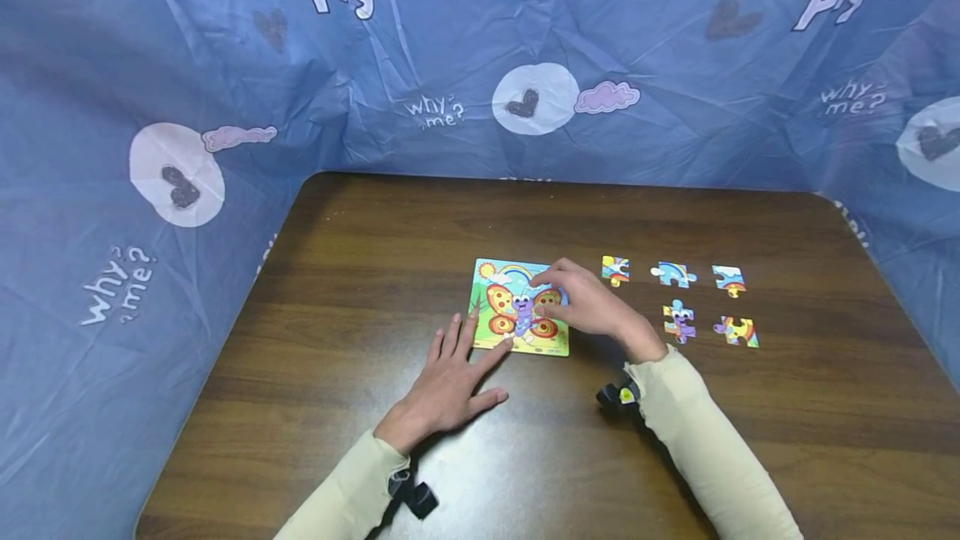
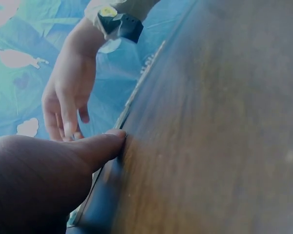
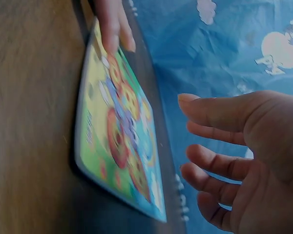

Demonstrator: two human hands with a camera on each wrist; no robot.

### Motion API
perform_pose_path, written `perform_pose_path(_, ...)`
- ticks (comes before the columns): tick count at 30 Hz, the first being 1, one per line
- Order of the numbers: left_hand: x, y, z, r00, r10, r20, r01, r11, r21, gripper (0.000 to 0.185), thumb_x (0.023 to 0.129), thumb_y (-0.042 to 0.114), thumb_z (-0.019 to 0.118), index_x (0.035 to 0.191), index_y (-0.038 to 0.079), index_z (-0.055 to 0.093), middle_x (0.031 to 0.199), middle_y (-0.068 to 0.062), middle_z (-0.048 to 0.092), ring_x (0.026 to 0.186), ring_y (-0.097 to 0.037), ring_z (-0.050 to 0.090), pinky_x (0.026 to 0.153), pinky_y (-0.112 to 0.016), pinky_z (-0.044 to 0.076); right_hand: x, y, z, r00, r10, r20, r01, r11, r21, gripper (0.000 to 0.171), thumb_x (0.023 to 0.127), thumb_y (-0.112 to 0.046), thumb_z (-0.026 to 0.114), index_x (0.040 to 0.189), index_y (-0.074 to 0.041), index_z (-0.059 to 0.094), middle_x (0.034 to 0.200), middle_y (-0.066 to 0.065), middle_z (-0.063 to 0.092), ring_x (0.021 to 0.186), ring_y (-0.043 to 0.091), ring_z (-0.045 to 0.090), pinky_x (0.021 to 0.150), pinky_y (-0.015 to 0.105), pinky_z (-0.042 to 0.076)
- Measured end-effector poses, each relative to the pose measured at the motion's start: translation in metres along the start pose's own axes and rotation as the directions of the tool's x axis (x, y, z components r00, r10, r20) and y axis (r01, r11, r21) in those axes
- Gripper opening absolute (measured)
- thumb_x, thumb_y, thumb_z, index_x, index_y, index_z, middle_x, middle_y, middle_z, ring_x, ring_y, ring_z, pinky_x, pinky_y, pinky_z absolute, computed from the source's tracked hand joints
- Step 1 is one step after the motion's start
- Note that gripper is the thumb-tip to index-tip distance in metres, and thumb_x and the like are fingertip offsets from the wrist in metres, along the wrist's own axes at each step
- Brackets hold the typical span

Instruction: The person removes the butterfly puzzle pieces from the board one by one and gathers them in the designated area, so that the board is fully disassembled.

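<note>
Butterfly board [image 1: 521, 320], head [image 1: 522, 302] pointing away, long axis unclear

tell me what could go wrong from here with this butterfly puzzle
The butterfly board might slide if the left hand, whose fingertips rest on its edge, pushes unevenly. The right hand, empty and above the board, could knock the loose purple-faced piece out of place if it swings right, since that piece lies close to its wrist.
</note>
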State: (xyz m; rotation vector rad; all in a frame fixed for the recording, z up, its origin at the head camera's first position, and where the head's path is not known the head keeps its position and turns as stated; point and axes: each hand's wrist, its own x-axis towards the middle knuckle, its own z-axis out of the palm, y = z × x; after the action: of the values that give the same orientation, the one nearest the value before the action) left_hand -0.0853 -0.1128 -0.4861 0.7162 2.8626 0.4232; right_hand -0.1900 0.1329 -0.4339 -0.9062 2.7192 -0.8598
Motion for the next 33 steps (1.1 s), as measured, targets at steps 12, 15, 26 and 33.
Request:
perform_pose_path(12, -0.01, 0.0, 0.0, 1.0, -0.025, -0.003, 0.025, 1.0, -0.003, 0.068, 0.097, 0.059, 0.052, 0.156, 0.03, 0.035, 0.166, -0.03, 0.009, 0.153, -0.052, 0.011, 0.123, -0.065, 0.015, 0.018, -0.021, 0.031, 0.999, 0.014, 0.049, -0.012, 0.999, -0.041, 0.044, 0.09, -0.022, 0.074, 0.128, -0.001, 0.066, 0.121, 0.017, 0.065, 0.107, 0.028, 0.061, 0.092, 0.045, 0.052)
perform_pose_path(15, -0.01, 0.0, 0.0, 1.0, -0.025, -0.004, 0.025, 1.0, 0.002, 0.068, 0.097, 0.059, 0.052, 0.156, 0.03, 0.035, 0.166, -0.03, 0.009, 0.153, -0.052, 0.011, 0.123, -0.065, 0.015, 0.021, -0.026, 0.037, 0.998, 0.033, 0.053, -0.03, 0.999, -0.044, 0.048, 0.09, -0.026, 0.074, 0.13, -0.002, 0.064, 0.121, 0.017, 0.064, 0.103, 0.025, 0.059, 0.088, 0.043, 0.052)
perform_pose_path(26, -0.008, 0.001, 0.001, 0.999, -0.031, 0.018, 0.031, 0.999, 0.009, 0.067, 0.097, 0.059, 0.051, 0.156, 0.03, 0.037, 0.166, -0.028, 0.009, 0.154, -0.051, 0.011, 0.123, -0.065, 0.016, 0.027, -0.035, 0.063, 0.995, 0.091, 0.043, -0.089, 0.995, -0.047, 0.051, 0.086, -0.026, 0.076, 0.13, -0.005, 0.062, 0.118, 0.015, 0.059, 0.095, 0.022, 0.056, 0.08, 0.039, 0.051)
perform_pose_path(33, -0.009, 0.0, 0.001, 0.999, -0.032, 0.015, 0.032, 0.999, 0.013, 0.066, 0.097, 0.059, 0.051, 0.155, 0.029, 0.038, 0.166, -0.029, 0.009, 0.153, -0.051, 0.011, 0.123, -0.065, 0.016, 0.03, -0.039, 0.074, 0.987, 0.161, -0.015, -0.162, 0.983, -0.086, 0.058, 0.082, -0.035, 0.081, 0.131, -0.01, 0.063, 0.109, 0.011, 0.059, 0.084, 0.019, 0.055, 0.068, 0.033, 0.047)
